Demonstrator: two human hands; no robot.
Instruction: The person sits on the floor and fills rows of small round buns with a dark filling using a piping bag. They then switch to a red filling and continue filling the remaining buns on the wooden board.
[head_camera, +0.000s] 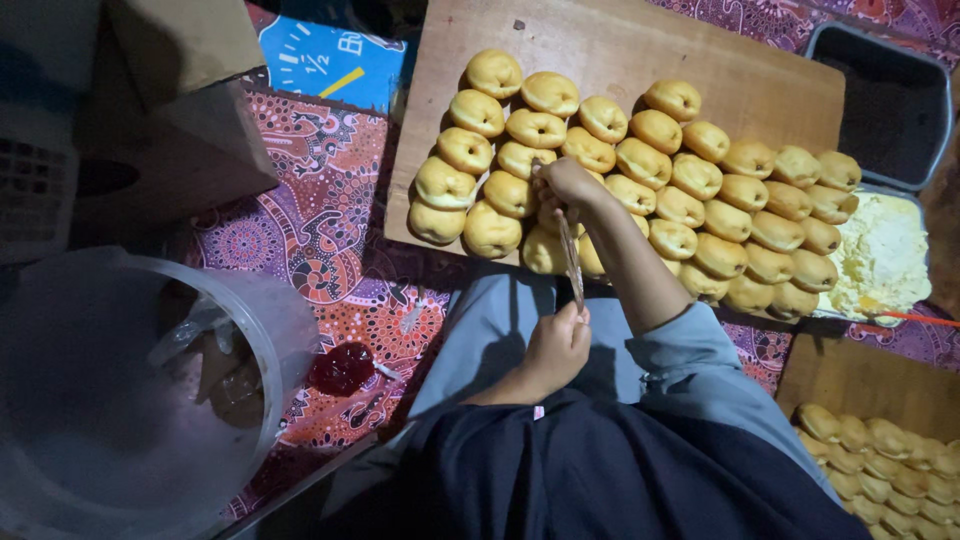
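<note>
1. A person seated over a wooden board (640, 50) stacked with rows of golden buns (700, 180) works with both hands.
2. The left hand (555, 350) is clenched round the near end of a thin pale tool (572, 262). What kind of tool it is cannot be told.
3. The tool's long axis runs near to far, and its far tip reaches the right hand (567, 185).
4. The right hand, its arm coming in from the right, has its fingers curled on a bun (546, 218) at the near edge of the rows, straight beyond the left grip.
5. A tray of pale cream (885, 255) lies at the board's right end. A red blob of jam (342, 368) sits on the patterned cloth (320, 230) to the left, beside a clear plastic tub (270, 330).
</note>
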